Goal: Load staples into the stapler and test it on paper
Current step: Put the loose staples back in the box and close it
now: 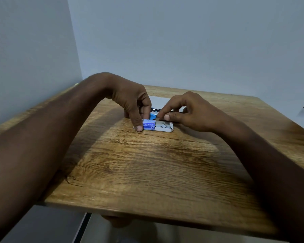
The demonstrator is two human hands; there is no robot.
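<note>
Leftmost, the left hand (130, 102) reaches down onto the wooden surface (147, 172), its thumb pressing the near left end of the staple box (152, 126) and its fingers curled behind; that grip is clamped on the box. The box lies flat, its tray slid out to the right with grey staples (162, 125) showing inside. Just behind it sits the stapler (154, 114), blue at its near end and shiny metal on top, mostly hidden by fingers. Paper (159, 102) lies behind the stapler. On the right, the right hand (188, 111) pinches thumb and forefinger together over the stapler's metal top.
</note>
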